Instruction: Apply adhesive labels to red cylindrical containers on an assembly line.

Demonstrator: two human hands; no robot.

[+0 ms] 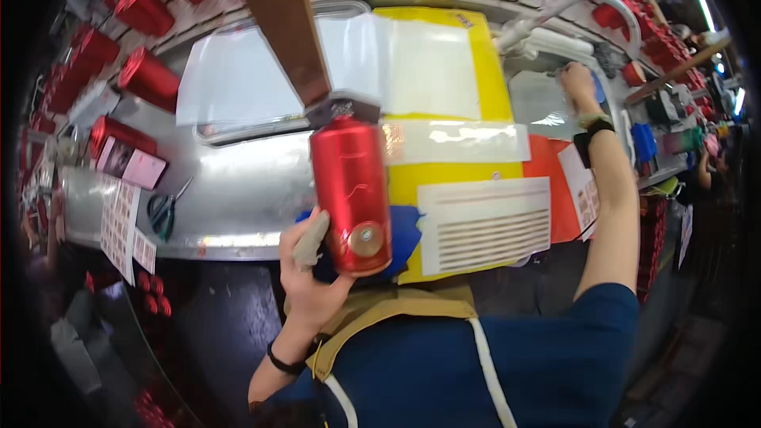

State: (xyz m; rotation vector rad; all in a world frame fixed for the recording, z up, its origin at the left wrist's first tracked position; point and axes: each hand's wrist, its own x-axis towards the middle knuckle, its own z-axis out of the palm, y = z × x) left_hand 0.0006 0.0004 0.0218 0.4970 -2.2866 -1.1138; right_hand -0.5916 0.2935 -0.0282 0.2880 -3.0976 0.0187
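My left hand [313, 285] is closed around the lower end of a shiny red metal bottle [349, 182], which has a round gold-coloured mark near its base. A beige covering [311, 239] wraps one finger of that hand. The bottle's far end meets a dark bracket [342, 105] at the foot of a brown post; whether they touch I cannot tell. Far to the right, my right hand [580, 83] reaches over a shallow grey tray [539, 99] with a glossy, wet-looking surface. Its fingers look curled, and what they hold is hidden. Something blue [598, 87] lies beside it.
The brown post [281, 24] cuts across the workbench. White sheets [432, 63] and a striped label sheet [485, 226] lie on a yellow board [490, 40]. Scissors [162, 210] rest at left. Red canisters [147, 79] line the back and left; a white curved pipe [571, 4] arches at right.
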